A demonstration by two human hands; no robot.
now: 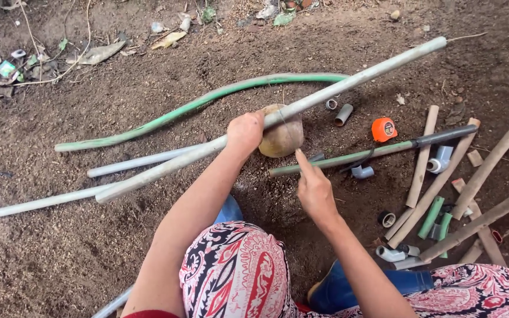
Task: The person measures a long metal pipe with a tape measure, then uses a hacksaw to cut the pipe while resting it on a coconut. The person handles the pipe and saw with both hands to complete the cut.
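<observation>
A long pale grey plastic pipe (301,106) lay slanted across the brown soil (89,259), resting on a rounded tan stone (282,140). The left hand (244,133) was wrapped tight around the pipe just beside the stone. The right hand (314,188) hovered near, forefinger out, gripping nothing. A curved green hose (195,106) lay behind; a small orange tape measure (384,129) sat to the right.

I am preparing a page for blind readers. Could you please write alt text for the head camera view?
A person's left hand grips a long grey pipe resting on a round stone on bare soil, while the right hand points a finger toward it. A green hose, an orange tape measure, sticks and pipe fittings lie around.
</observation>
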